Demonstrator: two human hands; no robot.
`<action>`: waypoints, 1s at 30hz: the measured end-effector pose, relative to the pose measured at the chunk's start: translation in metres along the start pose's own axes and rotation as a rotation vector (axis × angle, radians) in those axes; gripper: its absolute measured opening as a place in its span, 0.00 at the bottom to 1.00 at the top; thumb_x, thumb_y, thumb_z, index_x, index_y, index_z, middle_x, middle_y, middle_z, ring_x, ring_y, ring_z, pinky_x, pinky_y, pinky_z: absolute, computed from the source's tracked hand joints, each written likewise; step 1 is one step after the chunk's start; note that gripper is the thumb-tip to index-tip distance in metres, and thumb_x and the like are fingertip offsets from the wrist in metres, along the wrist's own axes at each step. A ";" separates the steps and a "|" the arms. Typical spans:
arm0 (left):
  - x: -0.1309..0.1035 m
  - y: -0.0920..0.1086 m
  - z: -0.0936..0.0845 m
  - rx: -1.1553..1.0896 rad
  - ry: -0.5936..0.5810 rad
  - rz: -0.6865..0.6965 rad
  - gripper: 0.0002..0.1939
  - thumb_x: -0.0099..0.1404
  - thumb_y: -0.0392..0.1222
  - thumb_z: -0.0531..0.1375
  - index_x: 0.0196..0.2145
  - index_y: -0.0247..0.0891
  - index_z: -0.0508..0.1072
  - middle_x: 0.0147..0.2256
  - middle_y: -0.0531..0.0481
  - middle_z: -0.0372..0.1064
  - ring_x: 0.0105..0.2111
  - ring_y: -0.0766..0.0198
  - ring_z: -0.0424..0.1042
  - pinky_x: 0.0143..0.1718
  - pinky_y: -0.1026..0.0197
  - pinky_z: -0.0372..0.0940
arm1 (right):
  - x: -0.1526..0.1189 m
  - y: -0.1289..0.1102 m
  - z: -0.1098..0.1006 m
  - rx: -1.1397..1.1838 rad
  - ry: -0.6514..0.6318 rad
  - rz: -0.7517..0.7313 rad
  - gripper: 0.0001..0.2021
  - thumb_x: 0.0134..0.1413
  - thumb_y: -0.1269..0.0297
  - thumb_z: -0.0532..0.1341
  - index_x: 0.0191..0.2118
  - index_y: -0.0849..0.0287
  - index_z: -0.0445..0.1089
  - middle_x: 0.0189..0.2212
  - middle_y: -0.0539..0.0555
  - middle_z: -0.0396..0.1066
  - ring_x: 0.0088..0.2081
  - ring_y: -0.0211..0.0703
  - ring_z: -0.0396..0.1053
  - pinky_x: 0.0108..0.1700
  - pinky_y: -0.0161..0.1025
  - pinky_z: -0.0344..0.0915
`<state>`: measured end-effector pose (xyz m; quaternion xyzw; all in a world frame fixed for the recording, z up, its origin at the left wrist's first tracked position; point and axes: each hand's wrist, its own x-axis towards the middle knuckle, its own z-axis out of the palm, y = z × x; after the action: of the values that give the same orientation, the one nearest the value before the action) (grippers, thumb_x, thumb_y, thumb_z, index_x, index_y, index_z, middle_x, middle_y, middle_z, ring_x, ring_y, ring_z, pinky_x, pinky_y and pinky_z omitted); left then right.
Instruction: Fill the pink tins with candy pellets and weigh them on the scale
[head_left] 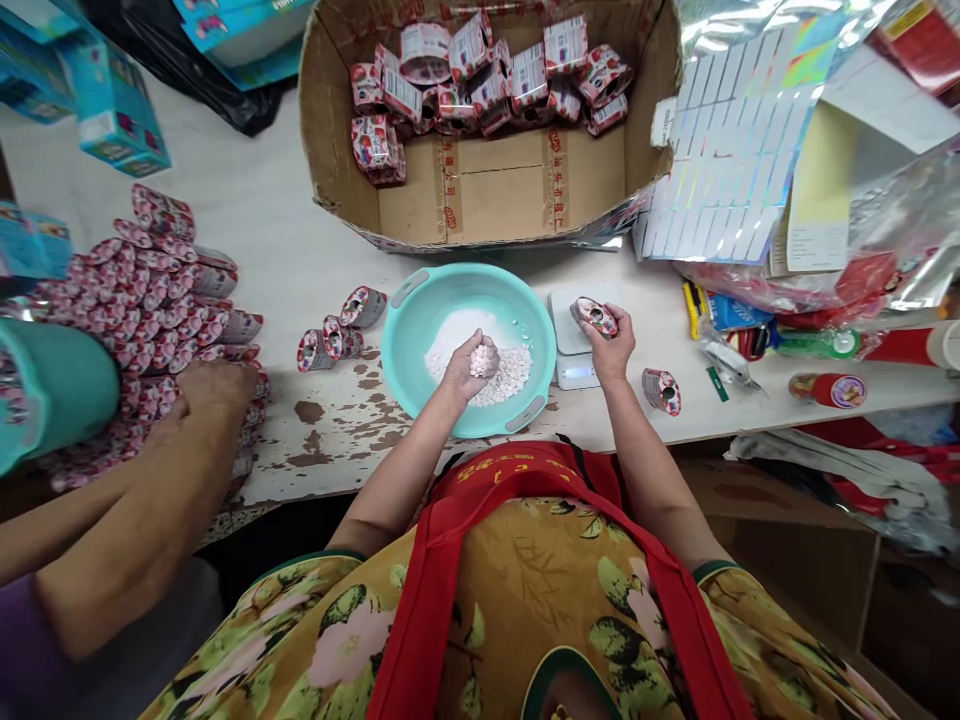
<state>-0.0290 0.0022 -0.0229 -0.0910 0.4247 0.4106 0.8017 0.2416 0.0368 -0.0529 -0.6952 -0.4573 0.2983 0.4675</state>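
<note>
Smooth turquoise plastic basin [420,320], faintly glossy, with chalky matt white tablets [510,372] heaped inside. At three o'clock from it, the right hand [611,350] grips a shiny printed tin [595,316] over a smooth white plastic scale [570,345]. At twelve o'clock, a rough matt cardboard box [495,195], taped. The tabletop [300,270] is white paint, worn and flaking to brown. Holographic foil sheet [731,150] gleams at two o'clock.

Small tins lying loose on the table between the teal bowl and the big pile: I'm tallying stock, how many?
3: two small tins lie close together, a third just beyond, nearer the teal bowl. None looks hidden.
</note>
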 end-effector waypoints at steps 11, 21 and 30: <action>-0.004 -0.006 -0.006 0.383 0.012 0.360 0.24 0.55 0.57 0.73 0.25 0.36 0.69 0.19 0.57 0.62 0.18 0.72 0.62 0.18 0.68 0.58 | -0.003 -0.018 -0.053 -0.028 0.179 -0.068 0.24 0.59 0.44 0.62 0.50 0.59 0.70 0.48 0.60 0.73 0.52 0.47 0.72 0.59 0.53 0.69; 0.012 -0.003 -0.016 0.134 0.089 0.253 0.19 0.56 0.46 0.74 0.38 0.36 0.72 0.26 0.54 0.71 0.25 0.69 0.73 0.27 0.67 0.67 | 0.013 -0.006 -0.049 -0.027 0.168 -0.043 0.23 0.59 0.42 0.60 0.49 0.56 0.71 0.47 0.55 0.74 0.49 0.44 0.74 0.56 0.51 0.71; 0.015 -0.001 -0.013 0.005 0.142 -0.015 0.23 0.70 0.54 0.62 0.24 0.37 0.63 0.15 0.58 0.59 0.10 0.76 0.54 0.11 0.70 0.43 | 0.012 -0.004 -0.014 -0.175 -0.158 0.029 0.34 0.37 0.48 0.75 0.51 0.59 0.70 0.48 0.57 0.74 0.49 0.47 0.72 0.58 0.50 0.69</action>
<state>-0.0320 0.0039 -0.0422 -0.1211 0.4806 0.3958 0.7731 0.2570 0.0434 -0.0441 -0.7143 -0.5069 0.3176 0.3632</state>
